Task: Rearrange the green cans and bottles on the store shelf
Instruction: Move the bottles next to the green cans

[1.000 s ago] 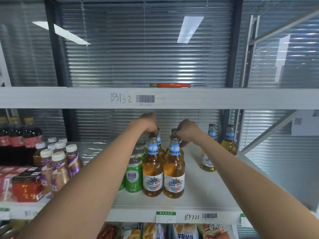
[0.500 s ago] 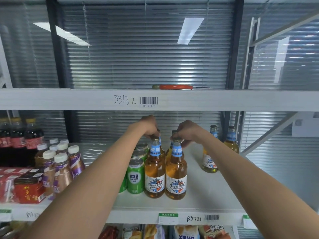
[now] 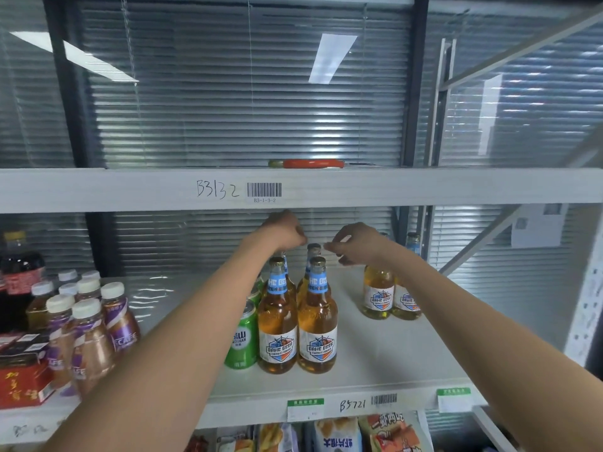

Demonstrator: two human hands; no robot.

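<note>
Green can (image 3: 242, 340) sits near the shelf (image 3: 385, 363) front edge, touching the front-left beer bottle (image 3: 278, 324). Left hand (image 3: 283, 233) is fisted on a rear bottle's top; right hand (image 3: 354, 242) pinches loosely beside the rear-right bottle neck (image 3: 313, 252), grip unclear. Bare shelf separates this cluster from the right bottle pair (image 3: 390, 296).

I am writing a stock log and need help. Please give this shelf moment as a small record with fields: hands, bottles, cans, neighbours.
left hand: closed over the top of a rear beer bottle
right hand: grip loose, fingertips beside a rear bottle cap, contact unclear
middle beer bottles: upright, clustered in two rows
right beer bottles: upright, standing apart
green can: upright, left of the cluster
coffee bottles: far left
upper shelf: an orange object lies on it
</note>
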